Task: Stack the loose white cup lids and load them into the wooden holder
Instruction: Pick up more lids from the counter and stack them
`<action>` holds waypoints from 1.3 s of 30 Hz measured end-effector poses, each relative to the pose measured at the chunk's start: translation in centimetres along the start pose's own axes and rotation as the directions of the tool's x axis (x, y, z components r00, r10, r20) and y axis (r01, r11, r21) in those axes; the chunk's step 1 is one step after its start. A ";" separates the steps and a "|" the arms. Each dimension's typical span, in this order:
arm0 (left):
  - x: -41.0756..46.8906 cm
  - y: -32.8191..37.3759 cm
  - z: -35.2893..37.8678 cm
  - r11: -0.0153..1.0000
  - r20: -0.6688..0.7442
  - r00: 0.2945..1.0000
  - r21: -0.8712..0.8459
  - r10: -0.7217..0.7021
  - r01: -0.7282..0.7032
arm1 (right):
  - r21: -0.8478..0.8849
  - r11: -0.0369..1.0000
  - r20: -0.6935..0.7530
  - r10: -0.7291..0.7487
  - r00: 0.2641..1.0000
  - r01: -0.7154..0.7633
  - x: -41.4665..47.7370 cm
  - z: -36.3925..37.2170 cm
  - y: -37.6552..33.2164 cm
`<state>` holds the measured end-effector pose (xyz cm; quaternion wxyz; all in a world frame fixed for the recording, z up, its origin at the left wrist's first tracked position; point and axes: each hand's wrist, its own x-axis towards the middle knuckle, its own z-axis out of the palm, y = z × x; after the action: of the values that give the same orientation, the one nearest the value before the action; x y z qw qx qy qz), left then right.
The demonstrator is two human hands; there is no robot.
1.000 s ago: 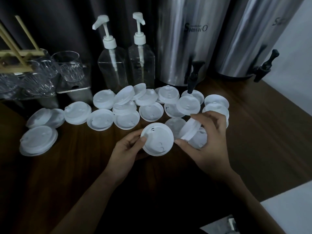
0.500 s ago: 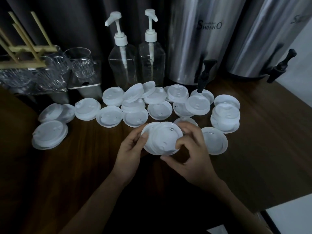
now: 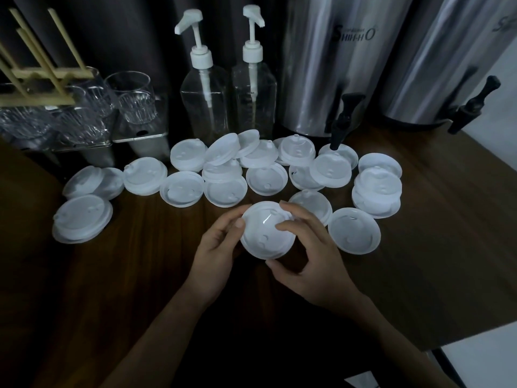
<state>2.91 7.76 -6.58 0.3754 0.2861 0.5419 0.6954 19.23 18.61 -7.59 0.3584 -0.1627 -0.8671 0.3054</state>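
**1. Grip**
The left hand (image 3: 216, 247) and the right hand (image 3: 310, 256) hold the lid stack (image 3: 264, 233) between them, just above the bench (image 3: 126, 289).
- Left grip: the thumb lies on the upper left edge of the stack and the fingers curl beneath it.
- Right grip: the fingers curl over the far and right rim, one fingertip rests on the top face, and the thumb sits at the near rim.
- Both grips are narrow and closed around the stack.
- The stack is tilted, with its top face toward the camera. A second rim shows under the top lid at the near edge.

**2. Loose lids**
The loose lids (image 3: 225, 191) lie on the bench in a band beyond the grip, running from far left of it to its right. Several overlap.
- A single lid (image 3: 354, 231) lies just right of the right hand.
- A short pile (image 3: 82, 218) lies well to the left of the grip.

**3. Wooden holder**
The wooden holder (image 3: 42, 71) stands beyond the grip and far to its left, at the back of the bench. The frame edge cuts it off.

**4. Other items**
- The clear glasses (image 3: 131, 99) stand just beside the holder.
- Two pump bottles (image 3: 205, 88) stand straight beyond the grip.
- Two steel dispensers (image 3: 330, 65) stand beyond the grip and to its right.
- A black tap (image 3: 345, 119) hangs above the far lids.
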 end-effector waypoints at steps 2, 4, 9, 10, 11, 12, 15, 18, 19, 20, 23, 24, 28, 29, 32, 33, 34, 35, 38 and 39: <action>0.0 0.0 -0.1 0.999 0.013 1.000 -0.026 -0.028 0.028 | 0.000 1.000 -0.003 -0.004 1.000 0.004 0.0 0.0 -0.1; 0.1 0.1 -0.2 0.998 0.033 0.998 -0.028 -0.057 0.058 | 0.002 1.000 -0.006 -0.008 1.000 0.008 0.1 0.0 -0.1; 0.1 0.0 -0.4 0.997 0.070 0.995 0.038 -0.068 0.066 | 0.037 0.999 0.031 0.037 0.999 -0.038 0.0 0.0 0.0; 0.1 0.0 -0.4 0.997 0.081 0.995 0.054 -0.066 0.061 | 0.046 0.997 0.038 0.057 0.998 -0.059 0.0 -0.1 0.0; 0.1 0.0 -0.5 0.996 0.090 0.994 0.065 -0.066 0.061 | 0.055 0.996 0.039 0.073 0.997 -0.075 0.0 -0.1 0.0; 0.1 0.0 -0.6 0.995 0.098 0.993 0.072 -0.069 0.062 | 0.063 0.995 0.035 0.081 0.996 -0.083 0.0 0.0 0.0; 0.1 0.1 -0.6 0.994 0.112 0.990 0.080 -0.081 0.072 | 0.086 0.991 0.039 0.100 0.994 -0.103 0.0 0.0 0.0; 0.0 0.0 -0.6 0.993 0.106 0.991 0.098 -0.079 0.068 | 0.122 0.977 0.073 0.166 0.983 -0.174 -0.1 -0.3 -0.2; -0.1 0.0 -0.6 0.992 0.102 0.993 0.118 -0.066 0.054 | 0.132 0.971 0.093 0.188 0.978 -0.200 0.0 -0.5 -0.2; -0.1 -0.1 -0.6 0.989 0.095 0.994 0.139 -0.054 0.040 | 0.142 0.965 0.114 0.206 0.972 -0.221 0.0 -0.6 -0.3; -0.1 0.0 -0.5 0.984 0.083 0.996 0.175 -0.044 0.029 | 0.166 0.954 0.138 0.230 0.963 -0.252 0.1 -0.9 -0.6; -0.1 0.0 -0.4 0.983 0.082 0.996 0.180 -0.046 0.031 | 0.166 0.954 0.130 0.228 0.965 -0.248 0.1 -0.9 -0.6; -0.2 0.2 -0.3 0.979 0.066 0.995 0.194 -0.071 0.057 | 0.159 0.963 0.103 0.205 0.973 -0.219 -0.2 -0.8 -0.7; -0.2 0.2 -0.2 0.976 0.058 0.995 0.208 -0.080 0.066 | 0.156 0.965 0.110 0.196 0.974 -0.212 -0.3 -0.8 -0.7; -0.2 0.4 0.0 0.968 0.055 0.993 0.236 -0.102 0.087 | 0.146 0.969 0.149 0.177 0.973 -0.199 -0.4 -0.9 -0.9; -0.2 0.5 0.0 0.968 0.056 0.992 0.232 -0.111 0.095 | 0.147 0.969 0.160 0.174 0.972 -0.198 -0.4 -0.9 -0.9; -0.2 0.5 -0.1 0.969 0.058 0.991 0.226 -0.119 0.103 | 0.147 0.969 0.172 0.171 0.970 -0.197 -0.4 -0.9 -0.9; -0.2 0.5 -0.2 0.970 0.065 0.990 0.218 -0.126 0.109 | 0.147 0.969 0.184 0.170 0.968 -0.198 -0.4 -0.9 -0.9; -0.1 0.3 -0.8 0.973 0.090 0.986 0.197 -0.141 0.121 | 0.147 0.968 0.209 0.171 0.963 -0.204 -0.2 -0.8 -0.9; -0.1 0.2 -0.9 0.978 0.093 0.986 0.171 -0.140 0.123 | 0.146 0.969 0.209 0.166 0.964 -0.199 -0.1 -0.8 -0.9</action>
<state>2.21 7.20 -6.56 0.4237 0.3155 0.5948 0.6059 19.87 18.16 -6.59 0.2541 -0.1811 -0.8508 0.4228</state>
